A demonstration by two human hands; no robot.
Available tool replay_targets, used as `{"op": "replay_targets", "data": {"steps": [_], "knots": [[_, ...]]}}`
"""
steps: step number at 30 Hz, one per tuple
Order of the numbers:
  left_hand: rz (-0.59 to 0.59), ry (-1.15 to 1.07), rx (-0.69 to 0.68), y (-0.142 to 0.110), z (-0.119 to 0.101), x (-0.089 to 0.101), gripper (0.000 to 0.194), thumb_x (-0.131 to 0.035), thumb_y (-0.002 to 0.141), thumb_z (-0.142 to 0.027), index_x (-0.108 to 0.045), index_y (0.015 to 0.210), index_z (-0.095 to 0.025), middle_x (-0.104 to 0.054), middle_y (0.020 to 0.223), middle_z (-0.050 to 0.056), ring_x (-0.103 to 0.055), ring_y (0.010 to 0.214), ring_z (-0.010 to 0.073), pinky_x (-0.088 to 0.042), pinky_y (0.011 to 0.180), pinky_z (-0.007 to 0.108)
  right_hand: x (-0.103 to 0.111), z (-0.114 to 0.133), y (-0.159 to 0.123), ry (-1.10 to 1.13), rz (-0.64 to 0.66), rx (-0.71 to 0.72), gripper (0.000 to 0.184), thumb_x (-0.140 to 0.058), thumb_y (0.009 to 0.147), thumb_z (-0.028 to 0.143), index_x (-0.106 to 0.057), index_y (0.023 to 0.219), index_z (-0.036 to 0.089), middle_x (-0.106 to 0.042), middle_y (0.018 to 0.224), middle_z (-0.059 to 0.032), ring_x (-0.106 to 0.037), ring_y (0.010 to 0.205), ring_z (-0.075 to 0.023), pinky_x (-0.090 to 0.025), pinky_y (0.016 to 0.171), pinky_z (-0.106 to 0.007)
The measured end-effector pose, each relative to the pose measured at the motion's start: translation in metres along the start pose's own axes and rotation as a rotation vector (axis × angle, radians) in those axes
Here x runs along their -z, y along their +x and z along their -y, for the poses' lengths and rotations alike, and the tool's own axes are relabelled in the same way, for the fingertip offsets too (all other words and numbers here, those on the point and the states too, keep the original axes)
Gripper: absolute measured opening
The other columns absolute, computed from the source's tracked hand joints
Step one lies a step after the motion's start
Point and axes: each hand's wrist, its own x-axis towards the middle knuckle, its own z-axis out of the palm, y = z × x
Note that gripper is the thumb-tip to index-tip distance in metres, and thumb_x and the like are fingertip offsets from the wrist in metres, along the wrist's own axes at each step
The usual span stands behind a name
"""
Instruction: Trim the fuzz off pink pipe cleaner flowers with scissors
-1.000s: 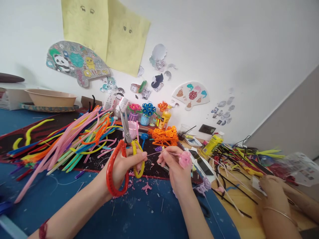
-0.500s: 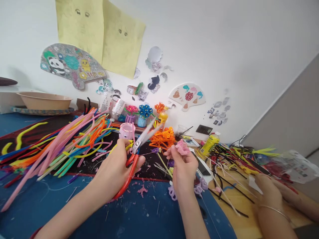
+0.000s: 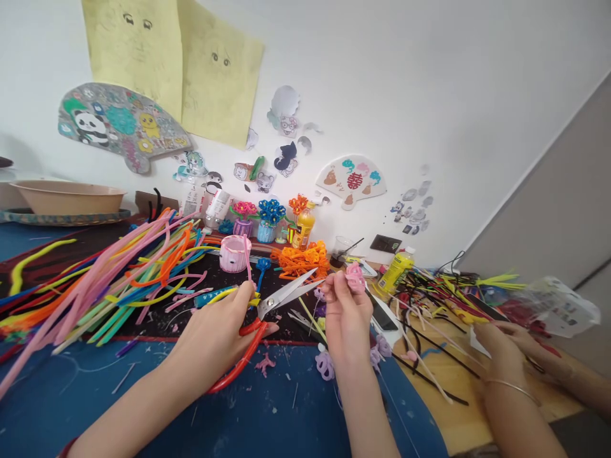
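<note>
My left hand [image 3: 222, 327] is closed around a pair of scissors [image 3: 281, 298] with red handles. Their blades are spread slightly and point right, the tips close to the fingers of my other hand. A pink pipe cleaner [image 3: 247, 257] stands up at my left fingers; whether they grip it I cannot tell. My right hand [image 3: 350, 321] pinches a pink pipe-cleaner flower [image 3: 355, 277] between thumb and fingers. Below and beside that hand are lilac looped pipe-cleaner pieces [image 3: 325, 366]. Behind the scissors are a pink pot [image 3: 235, 253] and a small blue flower [image 3: 262, 264].
Loose coloured pipe cleaners [image 3: 102, 273] spread across the left side. Orange pipe-cleaner pieces [image 3: 305, 259] lie at the back, near finished flower pots [image 3: 266, 231] and a yellow bottle [image 3: 398, 270]. At right, another person's hands [image 3: 501, 350] work above a wooden table [image 3: 429, 407].
The scissors have swung down, so the blades point more to the right, toward my right hand. The pink flower has turned a little in my right fingers. The view has shifted slightly right.
</note>
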Motion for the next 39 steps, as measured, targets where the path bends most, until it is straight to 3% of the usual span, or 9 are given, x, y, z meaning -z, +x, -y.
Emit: {"op": "replay_targets", "data": {"steps": [9,21,25,31,39], "knots": [[0.071,-0.026,-0.024,0.0046,0.0001,-0.0016,0.024,-0.039,0.088,-0.049,-0.035,0.09,-0.025,-0.064,0.084,0.003,-0.059,0.064,0.0219,-0.032,0.054,0.027,-0.0013,0.0026,0.0006,0.041,-0.016,-0.078,0.025,-0.083,0.062,0.028,-0.061,0.067,0.017,-0.06,0.064,0.0046,-0.048,0.055,-0.006,-0.041,0.052,-0.02],[0.044,-0.087,-0.081,0.0081,0.0033,-0.0044,0.029,-0.042,0.086,-0.049,-0.025,0.078,-0.027,-0.054,0.07,-0.004,-0.053,0.06,0.0184,-0.029,0.054,0.024,-0.0032,0.0036,0.0,0.148,-0.011,-0.15,0.026,-0.085,0.061,0.028,-0.063,0.07,0.017,-0.061,0.065,0.0047,-0.053,0.059,-0.0057,-0.046,0.057,-0.017],[0.046,-0.081,-0.062,0.007,0.0034,-0.0041,0.029,-0.045,0.085,-0.05,-0.027,0.08,-0.027,-0.057,0.072,-0.004,-0.056,0.062,0.0192,-0.03,0.054,0.024,-0.0037,0.0039,0.0001,0.146,0.015,-0.171,0.025,-0.084,0.062,0.031,-0.064,0.067,0.017,-0.061,0.063,0.0039,-0.055,0.059,-0.0066,-0.047,0.057,-0.018],[0.023,-0.043,-0.007,0.004,0.0021,-0.0037,0.027,-0.048,0.083,-0.05,-0.034,0.092,-0.028,-0.065,0.091,0.001,-0.064,0.076,0.0247,-0.033,0.056,0.026,-0.0029,0.0039,-0.0001,0.155,-0.031,-0.196,0.023,-0.086,0.059,0.028,-0.069,0.07,0.018,-0.066,0.065,0.0032,-0.059,0.061,-0.0069,-0.048,0.057,-0.016],[0.031,-0.024,-0.04,0.0058,0.0025,-0.0056,0.024,-0.043,0.087,-0.048,-0.035,0.092,-0.026,-0.064,0.085,0.001,-0.062,0.068,0.0219,-0.034,0.054,0.026,-0.0012,0.003,0.001,0.193,-0.041,-0.321,0.025,-0.089,0.054,0.027,-0.07,0.067,0.019,-0.068,0.061,0.0042,-0.061,0.056,-0.0057,-0.05,0.054,-0.013]]}}
